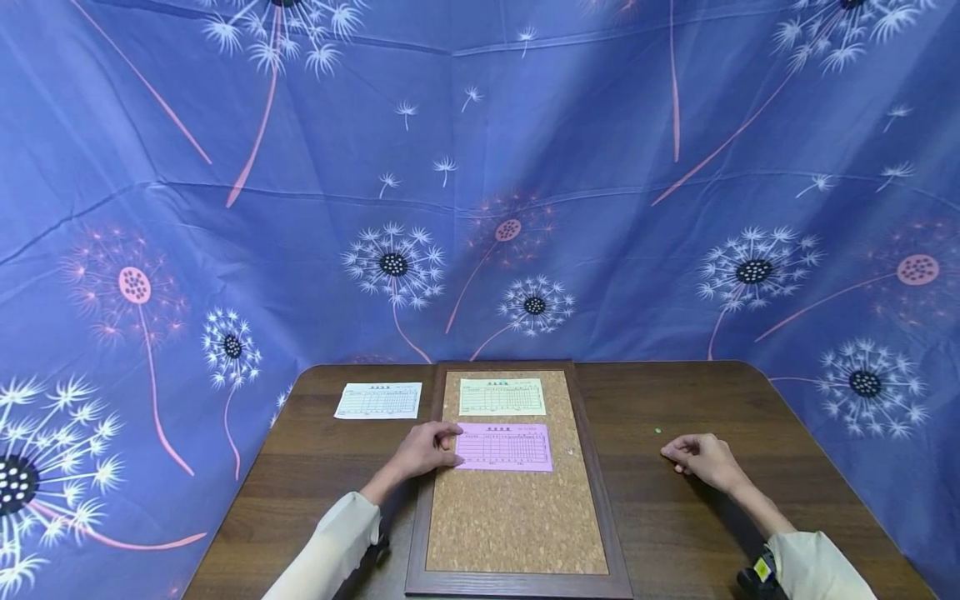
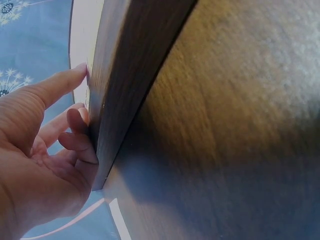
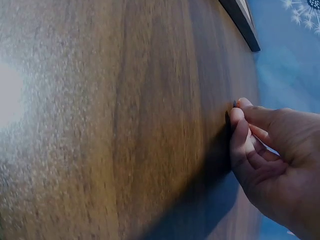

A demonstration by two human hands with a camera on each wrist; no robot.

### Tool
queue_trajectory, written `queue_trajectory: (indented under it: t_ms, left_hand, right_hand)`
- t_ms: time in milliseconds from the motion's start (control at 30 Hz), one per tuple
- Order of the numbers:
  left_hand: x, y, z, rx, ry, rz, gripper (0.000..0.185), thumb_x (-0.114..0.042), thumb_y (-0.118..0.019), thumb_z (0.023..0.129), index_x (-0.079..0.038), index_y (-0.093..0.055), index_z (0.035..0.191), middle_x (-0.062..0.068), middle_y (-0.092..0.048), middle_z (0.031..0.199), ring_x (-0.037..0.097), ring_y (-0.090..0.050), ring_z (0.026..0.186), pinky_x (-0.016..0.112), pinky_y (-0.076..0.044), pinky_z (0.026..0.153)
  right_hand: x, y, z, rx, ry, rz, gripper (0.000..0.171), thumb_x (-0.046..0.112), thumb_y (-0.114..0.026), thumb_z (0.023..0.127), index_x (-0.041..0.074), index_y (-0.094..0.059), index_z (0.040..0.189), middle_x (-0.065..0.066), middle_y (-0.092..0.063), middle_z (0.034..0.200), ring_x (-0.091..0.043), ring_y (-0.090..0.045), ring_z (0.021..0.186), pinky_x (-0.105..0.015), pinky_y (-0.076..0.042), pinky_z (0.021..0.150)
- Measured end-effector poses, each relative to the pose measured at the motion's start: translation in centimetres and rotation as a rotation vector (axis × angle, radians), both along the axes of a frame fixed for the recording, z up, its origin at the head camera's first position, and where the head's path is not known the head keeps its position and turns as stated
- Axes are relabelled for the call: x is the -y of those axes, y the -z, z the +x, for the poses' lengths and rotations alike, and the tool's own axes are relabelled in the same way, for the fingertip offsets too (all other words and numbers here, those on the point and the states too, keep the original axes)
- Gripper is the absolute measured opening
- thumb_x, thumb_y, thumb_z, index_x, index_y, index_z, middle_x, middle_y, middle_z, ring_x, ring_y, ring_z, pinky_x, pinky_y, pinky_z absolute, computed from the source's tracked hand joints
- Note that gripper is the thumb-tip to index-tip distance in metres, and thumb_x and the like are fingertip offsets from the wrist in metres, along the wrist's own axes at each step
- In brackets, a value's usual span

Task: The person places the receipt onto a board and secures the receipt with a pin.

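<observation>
1. Pink slip lies flat on the cork board, just below the green slip, which sits near the board's far end.
2. Your left hand rests over the board's left frame, fingers fairly straight, with the fingertips touching the left edge of the pink slip. It presses rather than grips; nothing is closed inside it.
3. From the left wrist view, the fingers of that hand lie against the dark wooden frame, loosely bent.
4. Your right hand sits on the table, well to the right of the board, fingers curled with the tips drawn together.
5. In the right wrist view, the fingertips pinch something small and dark against the wood; you cannot tell what it is.
6. A tiny green dot lies on the table just beside the right hand.
7. A white slip lies on the table left of the board.
</observation>
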State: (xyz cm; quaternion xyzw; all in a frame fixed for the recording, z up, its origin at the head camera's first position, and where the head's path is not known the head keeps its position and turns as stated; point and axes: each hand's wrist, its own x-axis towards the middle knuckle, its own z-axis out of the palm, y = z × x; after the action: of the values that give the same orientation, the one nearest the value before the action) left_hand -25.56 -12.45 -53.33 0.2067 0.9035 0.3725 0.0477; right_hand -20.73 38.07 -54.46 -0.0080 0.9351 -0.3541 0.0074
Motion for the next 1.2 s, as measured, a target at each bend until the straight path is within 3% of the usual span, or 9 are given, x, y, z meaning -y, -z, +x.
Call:
queue_trajectory:
  t_ms: [367,700,1000,1200]
  left_hand:
    - [0.2,0.0,0.1,-0.006,0.014,0.007,0.045,-0.010,-0.087,0.076,0.000,-0.071,0.117,0.011,-0.063,0.080,0.008,-0.047,0.068,0.021,-0.036,0.062]
    - [0.1,0.1,0.0,0.001,0.002,0.004,0.045,-0.011,-0.087,0.077,-0.001,-0.071,0.117,0.010,-0.063,0.081,0.008,-0.047,0.068,0.021,-0.037,0.062]
    - [0.2,0.1,0.1,-0.005,0.010,0.014,0.044,-0.011,-0.087,0.077,0.000,-0.071,0.117,0.008,-0.062,0.080,0.007,-0.046,0.068,0.021,-0.037,0.062]
    - [0.1,0.2,0.0,0.002,0.010,0.011,0.043,-0.012,-0.087,0.078,-0.001,-0.072,0.117,0.008,-0.062,0.081,0.008,-0.047,0.069,0.021,-0.038,0.063]
  right_hand:
    - [0.0,0.2,0.0,-0.009,-0.049,-0.029,0.017,0.018,-0.070,0.097,0.002,-0.075,0.093,-0.002,-0.066,0.069,-0.001,-0.055,0.059,-0.022,-0.047,0.055]
    - [0.3,0.2,0.1,-0.053,-0.039,-0.032,0.015,0.015,-0.071,0.096,0.001,-0.076,0.098,0.000,-0.071,0.073,0.000,-0.058,0.060,-0.023,-0.049,0.054]
    - [1.0,0.8,0.0,-0.341,-0.147,0.028,0.011,0.007,-0.083,0.081,0.006,-0.079,0.091,0.003,-0.072,0.077,0.008,-0.053,0.060,-0.018,-0.044,0.050]
    - [1.2,1.1,0.1,-0.363,-0.191,0.022,0.009,0.004,-0.081,0.082,0.006,-0.080,0.091,-0.003,-0.075,0.082,0.009,-0.057,0.064,-0.019,-0.046,0.052]
